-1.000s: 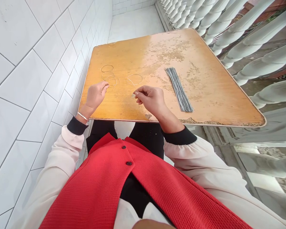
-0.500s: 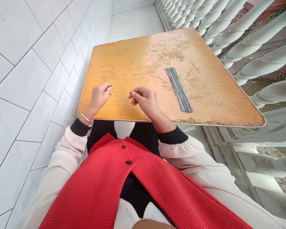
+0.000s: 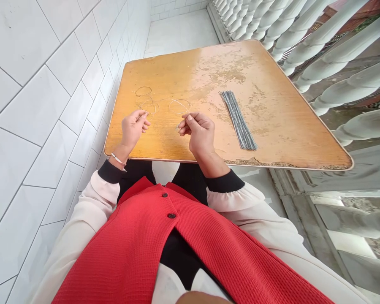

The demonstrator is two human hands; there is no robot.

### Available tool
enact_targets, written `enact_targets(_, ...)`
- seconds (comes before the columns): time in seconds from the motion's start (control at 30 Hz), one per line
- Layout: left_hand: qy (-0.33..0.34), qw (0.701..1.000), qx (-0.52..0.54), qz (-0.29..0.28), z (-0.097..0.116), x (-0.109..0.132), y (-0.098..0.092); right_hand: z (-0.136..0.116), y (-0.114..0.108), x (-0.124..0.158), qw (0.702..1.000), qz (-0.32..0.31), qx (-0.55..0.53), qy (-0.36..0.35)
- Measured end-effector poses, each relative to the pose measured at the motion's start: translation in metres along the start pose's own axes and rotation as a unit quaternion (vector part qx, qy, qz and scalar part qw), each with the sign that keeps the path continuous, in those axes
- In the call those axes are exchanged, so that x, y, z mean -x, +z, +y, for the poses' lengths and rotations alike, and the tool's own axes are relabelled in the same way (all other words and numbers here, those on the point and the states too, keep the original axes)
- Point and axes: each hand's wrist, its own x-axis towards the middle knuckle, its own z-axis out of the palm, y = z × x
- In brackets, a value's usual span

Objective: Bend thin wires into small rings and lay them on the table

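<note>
Fingertips pressed together, the left hand (image 3: 133, 128) hangs over the near left part of a worn wooden desk (image 3: 291, 131), beside fine wire loops (image 3: 143, 87); whether a strand runs between those fingertips is too fine to tell. The right hand (image 3: 202, 131) pinches a thin, pale wire strand (image 3: 181, 104) between thumb and fingers, the strand crossing another ring of wire just beyond the fingertips. To its right, well apart from both hands, a bundle of gray wires (image 3: 238, 120) lies slanted on the peeling surface.
</note>
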Motion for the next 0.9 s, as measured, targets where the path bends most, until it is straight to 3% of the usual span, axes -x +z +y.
enact_targets(0.27,-0.079,0.984,0.156,0.021,0.0,0.012,0.021,0.009,0.015,0.002,0.992,0.027,-0.12,0.027)
enact_targets(0.57,-0.09,0.966,0.242,0.015,-0.004,0.018,0.033,0.012,0.024,0.004,0.98,0.034,-0.187,0.063)
enact_targets(0.77,-0.116,0.969,0.22,-0.001,-0.003,0.021,0.038,0.013,0.026,0.005,0.976,0.031,-0.192,0.093)
enact_targets(0.9,-0.115,0.98,0.16,-0.02,-0.003,0.018,0.028,0.011,0.02,0.005,0.981,0.018,-0.145,0.127)
